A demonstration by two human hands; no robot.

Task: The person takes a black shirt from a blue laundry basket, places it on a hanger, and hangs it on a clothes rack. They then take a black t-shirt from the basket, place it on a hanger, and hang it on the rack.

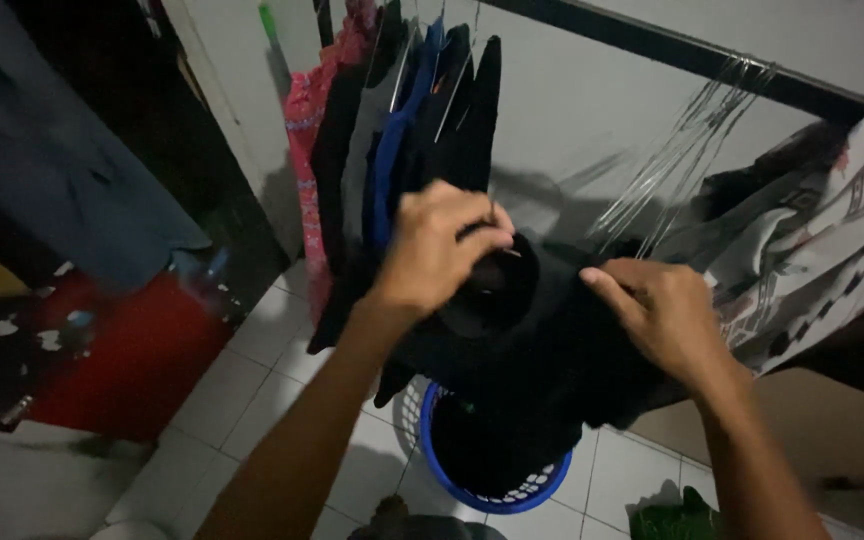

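A black garment (537, 345) hangs between my two hands above a blue laundry basket (542, 487). My left hand (437, 245) pinches the garment's neck together with a thin wire hanger. My right hand (657, 310) grips the garment's shoulder on the right. Part of the hanger is hidden inside the cloth.
A dark rail (712, 58) runs along the white wall with hung black, blue and pink clothes (392, 130) at left, several empty wire hangers (672, 160) in the middle, and a patterned white cloth (822, 240) at right. White floor tiles (262, 370) lie below; a red object (132, 350) stands at left.
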